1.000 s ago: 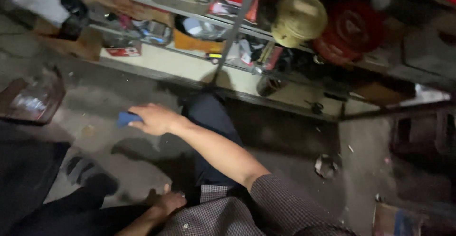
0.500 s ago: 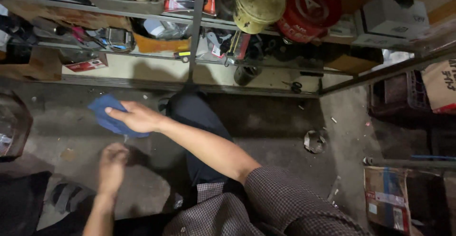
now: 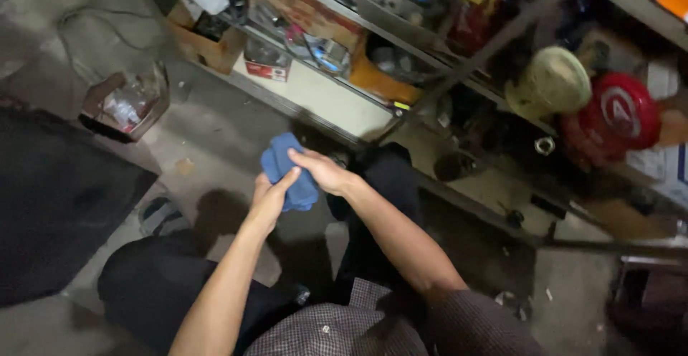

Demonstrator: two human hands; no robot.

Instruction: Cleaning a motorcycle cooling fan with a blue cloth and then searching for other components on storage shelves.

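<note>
Far left: dark mat (image 3: 57,205) on the concrete floor (image 3: 222,123). Beyond it a clear plastic tray of bagged bits (image 3: 125,101), then a small open cardboard box (image 3: 208,40) at the foot of the shelving.

Centre: crumpled blue cloth (image 3: 287,169), held above the floor in front of the person's knees, between both hands.
- left hand (image 3: 271,197): under and behind the cloth, fingers partly curled round its lower end, thumb up against it. Closed on the cloth, not a tight fist.
- right hand (image 3: 322,171): comes in from the right, fingers pressed on the cloth's right side near its middle, pinching it against the left hand.

Progress, judged from this view: cloth is off the floor and gathered in a two-handed grip, so pickup looks done. It's still a loose wad, not folded flat, not laid on or against anything. Any wiping or folding looks not yet started.

Orientation: the wad's long axis runs roughly upper-left to lower-right in view. Upper end is free and points toward the shelving; lower end is buried in the left palm.

Right: metal shelf rack (image 3: 459,76), cluttered. Round pale-yellow tin (image 3: 552,83) and red round lid-like object (image 3: 620,112) side by side, just touching or overlapping, can't tell which.
</note>
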